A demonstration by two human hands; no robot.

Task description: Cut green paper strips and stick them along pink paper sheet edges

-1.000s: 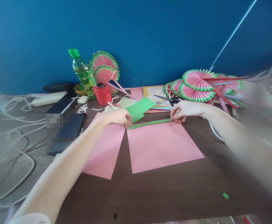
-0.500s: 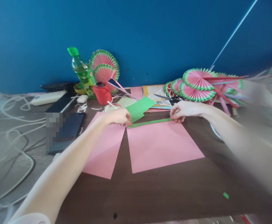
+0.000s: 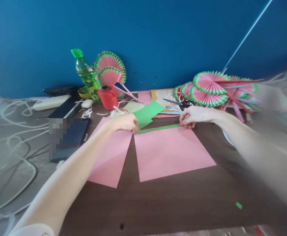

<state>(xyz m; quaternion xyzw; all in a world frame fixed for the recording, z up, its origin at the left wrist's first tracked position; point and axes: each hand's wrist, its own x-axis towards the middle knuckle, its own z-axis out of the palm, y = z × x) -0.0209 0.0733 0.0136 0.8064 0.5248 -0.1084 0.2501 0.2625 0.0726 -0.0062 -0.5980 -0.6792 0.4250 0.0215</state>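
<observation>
A narrow green paper strip (image 3: 159,128) lies along the far edge of a pink paper sheet (image 3: 173,152). At the strip's left end, my left hand (image 3: 128,123) has its fingers closed on it. The other end is pinched by my right hand (image 3: 189,118), near the sheet's far right corner. A second pink sheet (image 3: 109,160) lies to the left, partly under my left forearm. Just beyond my left hand are green paper pieces (image 3: 148,113).
Scissors (image 3: 174,102) lie behind my right hand, beside pleated pink-and-green paper fans (image 3: 209,91). A green-capped bottle (image 3: 86,77) and a red can-shaped holder (image 3: 108,99) stand at the back left. White cables (image 3: 22,157) run along the left. A green scrap (image 3: 238,205) lies front right.
Almost nothing differs. Both hands hold the same places at the strip's ends, and the view has shifted very slightly.
</observation>
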